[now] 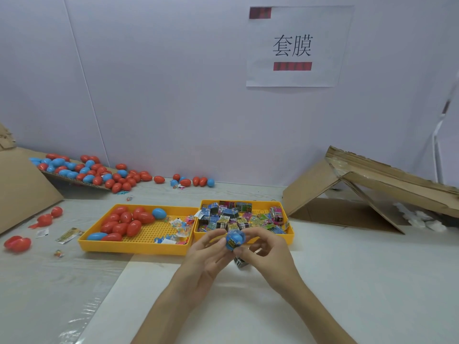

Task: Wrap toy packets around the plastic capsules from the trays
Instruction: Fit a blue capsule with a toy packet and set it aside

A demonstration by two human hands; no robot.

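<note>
STEP: seating the wrap | OBJECT: blue capsule (234, 240), printed packet around its middle, held above the desk just before the packet tray (260, 202) | HANDS: left hand (206, 254) and right hand (267, 252) both pinch it with curled fingertips | METHOD: advisable to steady with left, draw packet down evenly, avoid skew

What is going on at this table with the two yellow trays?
A person pinches a blue egg-shaped plastic capsule between the left hand and right hand, with a printed toy packet already round its lower part. Behind the hands, the left yellow plastic tray holds unwrapped red and blue capsules, and the right yellow plastic tray holds loose printed packets. Many more capsules lie piled at the back left.
</note>
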